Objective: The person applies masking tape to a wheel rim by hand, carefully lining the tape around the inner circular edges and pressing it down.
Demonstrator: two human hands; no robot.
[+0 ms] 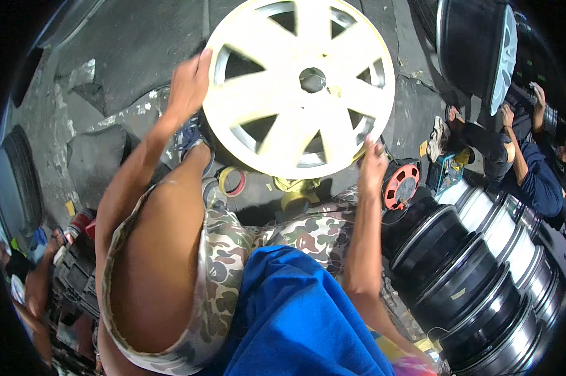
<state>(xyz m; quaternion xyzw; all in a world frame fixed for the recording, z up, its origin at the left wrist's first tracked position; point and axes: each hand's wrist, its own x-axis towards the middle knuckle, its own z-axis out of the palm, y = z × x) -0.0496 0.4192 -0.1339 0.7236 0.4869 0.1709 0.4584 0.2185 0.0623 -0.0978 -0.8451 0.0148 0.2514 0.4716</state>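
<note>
Before me an alloy wheel rim (276, 87) is tilted up with its spoked face towards me; the face is pale yellow and overexposed. A round hole sits at its hub. My left hand (189, 82) grips the upper left edge, its fingers partly hidden behind the rim. At the lower right edge, my right hand (373, 162) holds the wheel with the thumb near the face; the other fingers are partly out of sight. Below the wheel, between my legs, lie a yellow and red tape roll (222, 182) and another yellow roll (290, 203).
An orange cable reel (402, 187) stands right of my right hand. Stacked black wheel rims (459, 277) fill the lower right. Beyond, a seated person (539, 174) works by another wheel (504, 61). A tyre (23, 181) stands at far left, above another person's arm (37, 291).
</note>
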